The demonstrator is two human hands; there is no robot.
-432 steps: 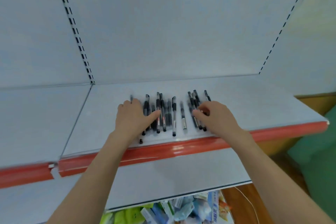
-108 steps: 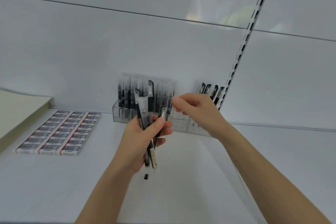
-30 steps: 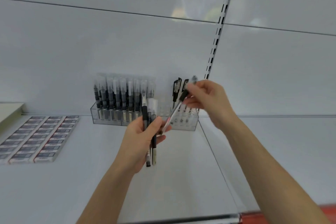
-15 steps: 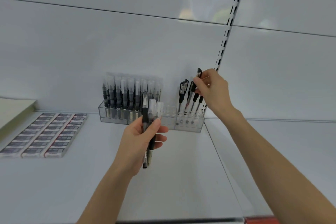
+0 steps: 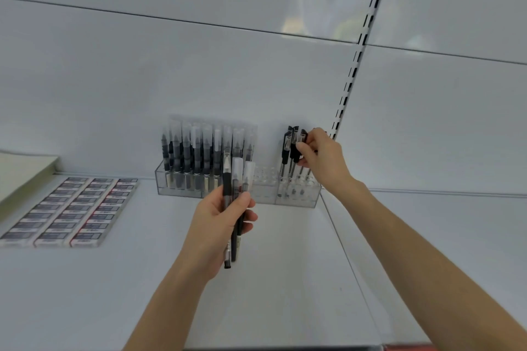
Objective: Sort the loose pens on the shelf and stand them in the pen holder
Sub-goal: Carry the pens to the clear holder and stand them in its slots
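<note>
A clear acrylic pen holder (image 5: 265,194) stands against the back wall of the white shelf (image 5: 285,279). Its left section is packed with several clear-capped pens (image 5: 199,148); its right section holds a few black-capped pens (image 5: 288,148). My left hand (image 5: 219,225) grips a small bundle of pens (image 5: 235,208) upright in front of the holder. My right hand (image 5: 320,157) pinches the cap end of a black pen (image 5: 301,142) standing in the holder's right section.
Rows of flat boxed erasers (image 5: 71,208) lie on the shelf at the left, with a pale pad (image 5: 22,174) beyond them. A slotted upright rail (image 5: 350,88) runs up the back wall just right of the holder.
My right hand has lowered the black pen into the holder's right section and still pinches its top. The bundle in my left hand has stayed in place.
</note>
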